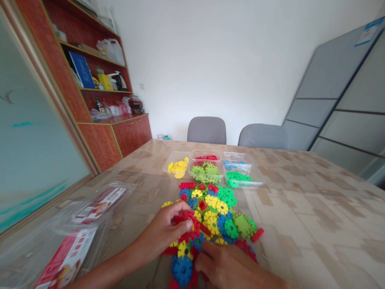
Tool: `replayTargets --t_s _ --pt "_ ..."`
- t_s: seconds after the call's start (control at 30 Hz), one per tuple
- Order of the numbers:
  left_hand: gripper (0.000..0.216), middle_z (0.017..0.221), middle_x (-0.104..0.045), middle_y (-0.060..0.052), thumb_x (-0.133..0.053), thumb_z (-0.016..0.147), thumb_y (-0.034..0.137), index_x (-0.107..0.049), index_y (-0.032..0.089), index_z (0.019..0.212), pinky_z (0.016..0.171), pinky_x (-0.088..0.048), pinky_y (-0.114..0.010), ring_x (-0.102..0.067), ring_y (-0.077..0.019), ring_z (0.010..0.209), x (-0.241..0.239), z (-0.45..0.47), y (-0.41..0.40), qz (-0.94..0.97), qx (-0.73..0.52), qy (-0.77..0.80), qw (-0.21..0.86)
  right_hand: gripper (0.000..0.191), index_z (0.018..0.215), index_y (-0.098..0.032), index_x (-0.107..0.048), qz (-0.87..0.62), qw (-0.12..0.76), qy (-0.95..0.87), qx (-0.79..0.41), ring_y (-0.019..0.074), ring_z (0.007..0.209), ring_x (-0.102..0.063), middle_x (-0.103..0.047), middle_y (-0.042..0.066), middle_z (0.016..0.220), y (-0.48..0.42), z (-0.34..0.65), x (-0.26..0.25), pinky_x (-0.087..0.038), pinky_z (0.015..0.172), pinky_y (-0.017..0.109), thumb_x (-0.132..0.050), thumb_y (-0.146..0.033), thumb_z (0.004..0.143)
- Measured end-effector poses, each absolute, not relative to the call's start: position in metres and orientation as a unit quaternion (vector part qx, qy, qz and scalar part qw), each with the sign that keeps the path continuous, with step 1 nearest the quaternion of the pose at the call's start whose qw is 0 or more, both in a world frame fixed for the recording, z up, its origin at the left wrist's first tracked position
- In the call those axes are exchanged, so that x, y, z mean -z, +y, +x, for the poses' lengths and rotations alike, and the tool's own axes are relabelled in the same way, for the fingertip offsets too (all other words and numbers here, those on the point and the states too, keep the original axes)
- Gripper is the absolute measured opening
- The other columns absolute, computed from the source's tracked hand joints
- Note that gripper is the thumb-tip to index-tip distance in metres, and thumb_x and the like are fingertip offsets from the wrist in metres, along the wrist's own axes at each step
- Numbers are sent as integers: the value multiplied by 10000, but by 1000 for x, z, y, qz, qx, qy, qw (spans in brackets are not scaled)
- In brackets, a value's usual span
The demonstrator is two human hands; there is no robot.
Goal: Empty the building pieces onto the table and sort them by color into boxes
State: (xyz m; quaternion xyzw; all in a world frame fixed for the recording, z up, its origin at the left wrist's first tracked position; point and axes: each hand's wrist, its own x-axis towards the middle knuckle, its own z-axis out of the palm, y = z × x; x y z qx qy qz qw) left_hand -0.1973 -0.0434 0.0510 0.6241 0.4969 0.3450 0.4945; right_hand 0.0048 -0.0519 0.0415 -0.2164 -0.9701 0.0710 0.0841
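A heap of colourful plastic gear pieces (215,212) in red, yellow, blue and green lies on the table in front of me. My left hand (164,230) pinches a red gear piece (189,218) at the near left edge of the heap. My right hand (227,267) rests with fingers curled on the near side of the heap, beside a blue gear (183,271); what it holds, if anything, is hidden.
Several clear tubs sit beyond the heap: yellow pieces (178,166), light green (207,172), red (207,157), blue (236,161), green (240,178). A clear box with a red-and-white label (75,237) lies at left. Two grey chairs (207,130) and a wooden cabinet (120,136) stand behind.
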Motion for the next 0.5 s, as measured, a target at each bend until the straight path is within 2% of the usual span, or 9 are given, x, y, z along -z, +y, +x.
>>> replayTargets --t_s 0.13,0.23,0.33,0.43,0.5 --pt "107 709 -559 40 -531 764 237 -547 179 853 574 -373 -210 -509 -129 647 -53 -197 -50 678 -283 484 476 139 794 -177 -624 -241 77 -960 -116 126 584 -596 -677 43 820 -45 24 -67 -331 432 224 -551 -60 777" --pt "193 824 -607 31 -552 709 123 -602 200 878 663 -398 -220 -550 -147 760 -50 -195 -58 739 -212 474 429 148 808 -166 -629 -297 51 -948 -103 156 623 -630 -685 63 835 -41 41 -83 -382 482 231 -564 -51 740" --pt "290 992 -630 28 -614 699 73 -616 244 933 807 -396 -238 -571 -164 927 -44 -191 -65 794 -184 435 382 199 858 -155 -664 -336 -48 -937 -84 223 656 -678 -719 95 845 -42 47 -83 -395 476 247 -621 -62 688" --pt "328 1055 -616 10 -647 715 61 -614 263 972 839 -391 -244 -571 -176 982 -42 -187 -67 818 -159 437 339 242 888 -149 -710 -355 -153 -919 -76 278 677 -711 -752 116 842 -46 38 -72 -398 446 256 -601 -30 707" --pt "312 1064 -610 -4 -656 729 70 -610 257 974 827 -394 -244 -572 -188 990 -42 -186 -67 825 -140 448 314 281 894 -149 -728 -367 -176 -911 -69 297 706 -723 -759 118 843 -48 30 -64 -403 444 257 -567 0 719"
